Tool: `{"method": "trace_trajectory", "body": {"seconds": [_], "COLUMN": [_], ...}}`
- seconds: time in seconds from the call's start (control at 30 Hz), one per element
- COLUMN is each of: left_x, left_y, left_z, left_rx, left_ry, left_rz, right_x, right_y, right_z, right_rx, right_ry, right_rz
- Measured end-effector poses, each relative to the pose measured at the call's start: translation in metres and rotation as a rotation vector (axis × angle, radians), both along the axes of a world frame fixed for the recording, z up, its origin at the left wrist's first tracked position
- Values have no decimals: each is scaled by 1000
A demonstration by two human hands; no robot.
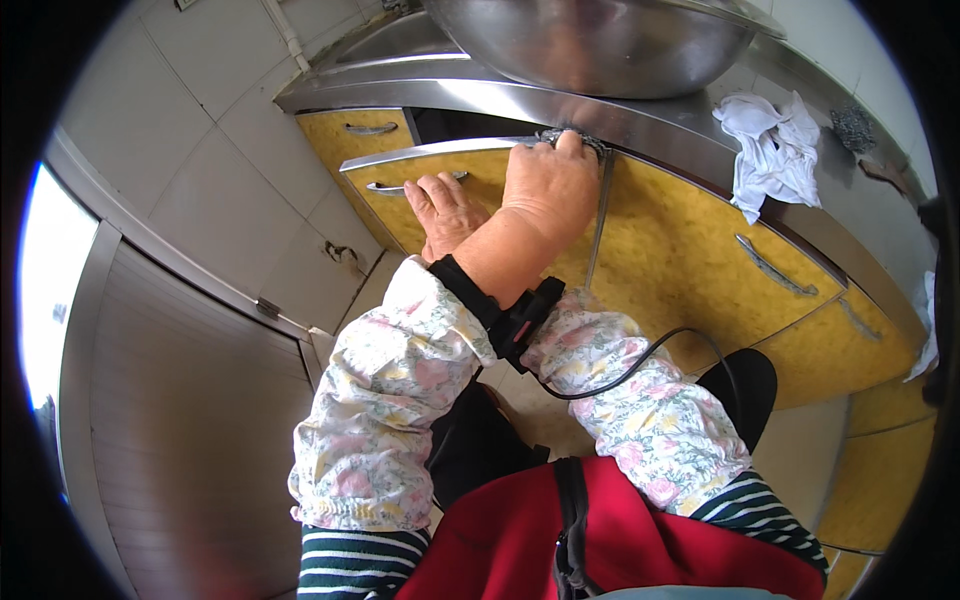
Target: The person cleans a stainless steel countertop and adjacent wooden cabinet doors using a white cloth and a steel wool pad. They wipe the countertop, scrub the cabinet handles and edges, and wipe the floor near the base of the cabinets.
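My forearms are crossed, the left over the right. My left hand (553,180) presses a steel wool scourer (596,144) against the right end of the metal-trimmed top edge of a yellow cabinet front (480,161). That front stands partly open, with a dark gap behind it. Lower and to the left, my right hand (454,217) rests against the same front, fingers apart, near its metal handle (386,189). Black straps with a cable circle my wrists. My right palm is hidden.
Above, a large stainless steel basin (600,49) stands on the steel counter (487,94). A white cloth (772,150) hangs over its edge; another steel wool scourer (853,127) lies behind it. A closed yellow cabinet front (675,247) is at right, a door panel (187,405) at left.
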State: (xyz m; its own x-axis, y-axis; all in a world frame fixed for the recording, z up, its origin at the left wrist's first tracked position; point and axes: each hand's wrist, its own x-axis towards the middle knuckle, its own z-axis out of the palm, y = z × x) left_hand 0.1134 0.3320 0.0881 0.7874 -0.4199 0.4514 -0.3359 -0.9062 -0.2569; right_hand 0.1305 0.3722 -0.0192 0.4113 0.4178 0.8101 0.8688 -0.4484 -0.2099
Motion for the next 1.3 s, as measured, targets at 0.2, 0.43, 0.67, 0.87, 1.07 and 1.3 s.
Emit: {"method": "trace_trajectory", "body": {"seconds": [0.2,0.43,0.67,0.87,1.07,1.3], "left_x": [3,-4,6,11,25,30], "left_y": [46,105,52,49,130,194], "left_z": [-10,13,-5,-4,4,-5], "left_rx": [11,-117,-58,-98,-129,-216], "left_ry": [7,85,25,23,123,113], "left_rz": [128,319,126,167,301,514], "right_x": [17,-3,23,27,6,-1], "right_y": [17,7,31,16,11,6], "right_z": [3,4,4,-16,-11,0], "right_rx": [-62,-268,96,-138,-168,-95], "right_ry": [126,250,515,96,113,-19], "right_rz": [-239,-184,-113,-286,-211,-238]}}
